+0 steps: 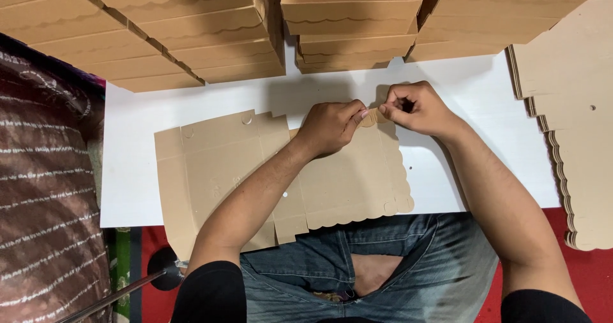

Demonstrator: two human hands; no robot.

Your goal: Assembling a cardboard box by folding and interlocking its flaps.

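Observation:
A flat, die-cut brown cardboard box blank (217, 169) with a scalloped right edge lies unfolded on the white table (140, 189). My left hand (329, 126) presses down on the blank's far edge, fingers curled. My right hand (415, 107) pinches a small rounded tab (370, 117) at that same far edge, right beside my left fingertips. Both forearms reach over the blank from my lap.
Stacks of folded brown boxes (191, 29) with scalloped lids line the back of the table. A pile of flat blanks (575, 138) sits at the right. A dark patterned cloth (45, 189) lies to the left. A metal rod (121, 291) is at lower left.

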